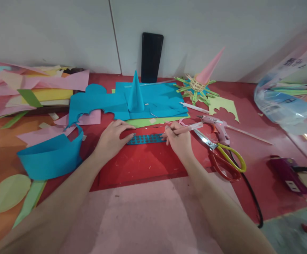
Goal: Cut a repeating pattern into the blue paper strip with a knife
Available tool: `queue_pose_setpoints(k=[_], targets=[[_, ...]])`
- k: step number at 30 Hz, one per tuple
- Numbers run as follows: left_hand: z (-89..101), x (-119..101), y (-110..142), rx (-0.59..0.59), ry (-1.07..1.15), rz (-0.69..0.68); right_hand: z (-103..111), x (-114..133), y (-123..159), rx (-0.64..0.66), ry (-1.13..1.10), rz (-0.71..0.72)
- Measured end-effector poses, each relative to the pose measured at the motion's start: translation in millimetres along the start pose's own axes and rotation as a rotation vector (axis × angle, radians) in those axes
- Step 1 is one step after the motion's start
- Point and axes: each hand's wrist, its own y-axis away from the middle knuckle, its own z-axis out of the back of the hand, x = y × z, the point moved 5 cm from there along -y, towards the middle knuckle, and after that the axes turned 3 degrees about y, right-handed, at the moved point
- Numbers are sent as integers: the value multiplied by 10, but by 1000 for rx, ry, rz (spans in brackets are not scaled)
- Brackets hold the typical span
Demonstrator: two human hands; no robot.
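The blue strip (146, 139) lies crosswise from your left hand (113, 137), spread, to your right hand (179, 140), clamped on the pen (189, 128).

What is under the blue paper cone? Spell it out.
The blue paper cone stands on blue sheets, with a light-green sheet showing beneath their near edge; whatever its base covers is hidden.

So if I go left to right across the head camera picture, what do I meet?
Pale green paper oval → blue paper band → left hand → dark phone → right hand → scissors → purple box.
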Motion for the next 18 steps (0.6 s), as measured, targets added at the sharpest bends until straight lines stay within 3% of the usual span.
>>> queue_pose_setpoints(k=[18], targets=[[-6,9,1,-17,2,-22,11,9,-6,-1,33,6]])
